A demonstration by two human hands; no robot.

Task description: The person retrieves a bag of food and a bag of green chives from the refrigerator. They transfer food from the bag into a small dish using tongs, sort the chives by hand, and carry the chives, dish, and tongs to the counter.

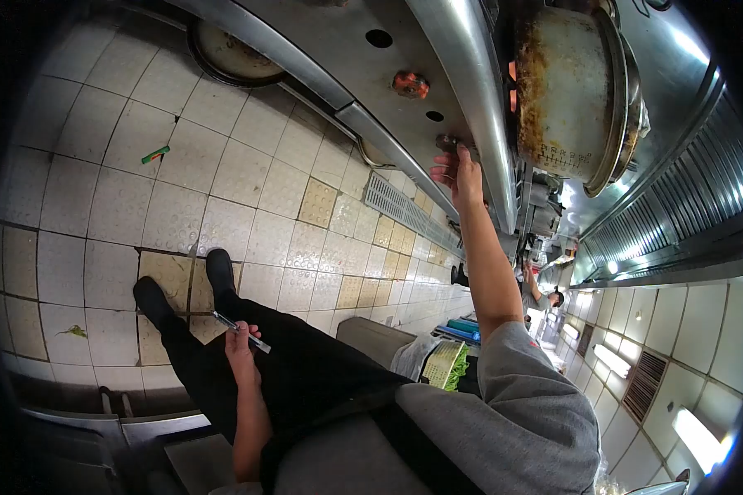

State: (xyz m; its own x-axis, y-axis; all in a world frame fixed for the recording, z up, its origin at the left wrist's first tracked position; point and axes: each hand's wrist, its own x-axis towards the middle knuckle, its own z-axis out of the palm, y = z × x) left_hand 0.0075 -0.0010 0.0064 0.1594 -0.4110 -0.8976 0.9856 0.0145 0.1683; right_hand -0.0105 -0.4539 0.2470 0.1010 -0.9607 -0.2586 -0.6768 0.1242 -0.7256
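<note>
My left hand (239,355) hangs low in front of my black apron. Its fingers are closed round a slim, silver, pen-like object (260,344), whose exact kind I cannot make out. My right arm reaches out to the steel stove front (437,66). There my right hand (464,175) is beside a dark knob (446,143), its thumb tip right at the knob and its fingers apart. Whether the thumb presses on it is not clear. Another knob, a red one (410,84), sits farther along the same panel. Behind the rounded steel rail stands a large, scorched metal pot (565,95).
An orange glow (513,87) shows beside the pot. A floor drain grate (409,210) runs along the stove. A yellow basket (444,363) holds green vegetables. Farther off is another person (537,289). A green wrapper-like scrap (155,154) lies on the tiles.
</note>
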